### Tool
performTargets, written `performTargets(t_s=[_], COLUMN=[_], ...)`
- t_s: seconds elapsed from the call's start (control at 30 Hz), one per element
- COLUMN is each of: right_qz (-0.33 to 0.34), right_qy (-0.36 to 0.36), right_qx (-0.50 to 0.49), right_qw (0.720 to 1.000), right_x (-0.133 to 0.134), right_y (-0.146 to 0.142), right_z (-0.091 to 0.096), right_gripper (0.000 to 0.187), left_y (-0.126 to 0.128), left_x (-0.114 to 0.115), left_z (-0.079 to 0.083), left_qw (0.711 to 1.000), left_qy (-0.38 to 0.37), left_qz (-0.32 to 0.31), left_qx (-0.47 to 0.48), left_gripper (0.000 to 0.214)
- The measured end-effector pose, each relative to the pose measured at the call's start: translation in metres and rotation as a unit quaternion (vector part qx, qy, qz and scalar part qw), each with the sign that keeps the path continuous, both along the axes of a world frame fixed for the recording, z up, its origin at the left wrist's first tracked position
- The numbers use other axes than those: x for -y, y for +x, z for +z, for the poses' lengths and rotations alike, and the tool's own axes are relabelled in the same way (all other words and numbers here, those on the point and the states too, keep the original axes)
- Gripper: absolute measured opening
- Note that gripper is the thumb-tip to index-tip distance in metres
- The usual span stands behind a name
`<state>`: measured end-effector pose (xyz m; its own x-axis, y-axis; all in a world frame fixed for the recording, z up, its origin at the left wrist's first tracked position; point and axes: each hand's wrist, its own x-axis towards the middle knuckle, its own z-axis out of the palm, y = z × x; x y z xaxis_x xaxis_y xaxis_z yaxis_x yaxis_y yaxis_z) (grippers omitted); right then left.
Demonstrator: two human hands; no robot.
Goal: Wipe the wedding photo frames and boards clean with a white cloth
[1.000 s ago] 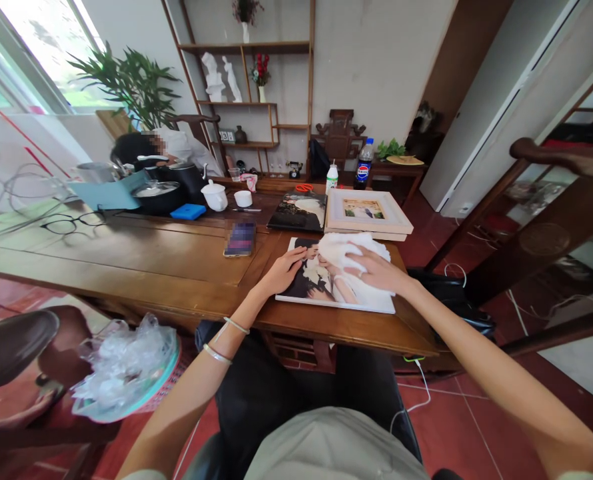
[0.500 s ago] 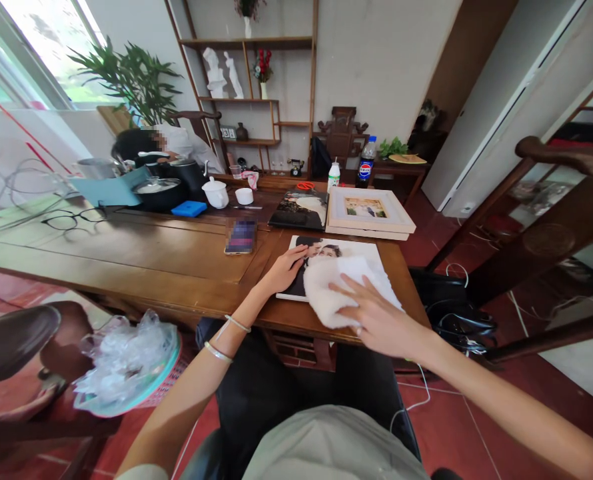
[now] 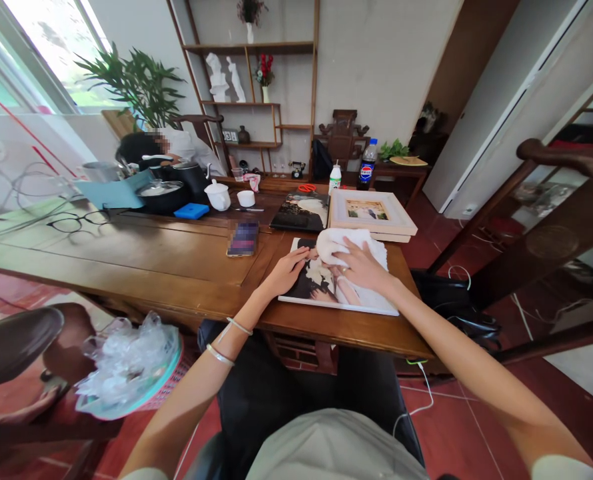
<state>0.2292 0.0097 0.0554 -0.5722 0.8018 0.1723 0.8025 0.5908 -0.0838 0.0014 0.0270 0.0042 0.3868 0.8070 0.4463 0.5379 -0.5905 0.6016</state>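
A large photo print on a white board (image 3: 326,293) lies flat on the wooden table (image 3: 176,260) in front of me. My left hand (image 3: 287,268) rests flat on its left edge, fingers stretched out. My right hand (image 3: 359,267) presses a white cloth (image 3: 349,243) onto the far part of the picture, fingers spread over the cloth.
Beyond the print lie a white framed picture (image 3: 371,213) and a dark photo (image 3: 300,211). A phone (image 3: 242,239), glasses (image 3: 74,222), a blue box (image 3: 190,211), white teaware (image 3: 219,195), pots and bottles stand farther off. Another person sits at the far left. A basket of plastic wrap (image 3: 126,367) sits at my left.
My right hand pulled the cloth down to the near edge of the print, then pushed it back up to the far part. My left hand stayed put.
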Motion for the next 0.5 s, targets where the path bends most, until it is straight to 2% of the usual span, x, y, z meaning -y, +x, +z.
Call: performTargets(t_s=[0.13, 0.3, 0.5], right_qz=[0.056, 0.128, 0.195], right_qy=[0.001, -0.036, -0.076], right_qx=[-0.004, -0.002, -0.017], right_qw=[0.998, 0.991, 0.978], right_x=[0.005, 0.046, 0.097], right_y=[-0.019, -0.035, -0.021], right_z=[0.001, 0.006, 0.017], right_gripper=[0.045, 0.042, 0.042], left_y=[0.001, 0.002, 0.002], left_x=[0.004, 0.005, 0.006], left_z=[0.003, 0.004, 0.005], left_qw=[0.998, 0.996, 0.998], left_qy=[0.016, 0.011, 0.006], left_qz=[0.014, 0.043, 0.023], left_qx=[0.051, 0.080, 0.054], left_gripper=[0.044, 0.050, 0.048])
